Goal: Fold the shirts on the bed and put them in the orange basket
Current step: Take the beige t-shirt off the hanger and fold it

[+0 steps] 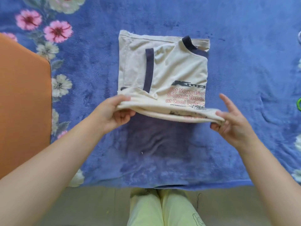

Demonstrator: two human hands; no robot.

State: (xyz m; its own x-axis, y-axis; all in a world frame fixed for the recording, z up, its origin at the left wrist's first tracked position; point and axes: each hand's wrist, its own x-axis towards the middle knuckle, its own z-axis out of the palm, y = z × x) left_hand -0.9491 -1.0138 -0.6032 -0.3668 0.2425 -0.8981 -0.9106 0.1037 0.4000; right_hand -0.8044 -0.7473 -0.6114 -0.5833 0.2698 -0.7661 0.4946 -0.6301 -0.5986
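Observation:
A cream shirt [169,67] with navy collar and sleeve trim and red lettering lies partly folded on the blue bed cover, its near edge lifted off the bed. My left hand [116,112] grips the lifted edge at its left corner, thumb on top. My right hand [231,119] pinches the right corner of that edge between thumb and forefinger, the other fingers spread upward. The orange basket [22,101] fills the left side of the view, beside the shirt.
A blue floral bed cover [244,79] spreads under everything; its near edge runs along the bottom above my legs in pale green trousers [162,207]. A small green object [298,103] peeks in at the right edge.

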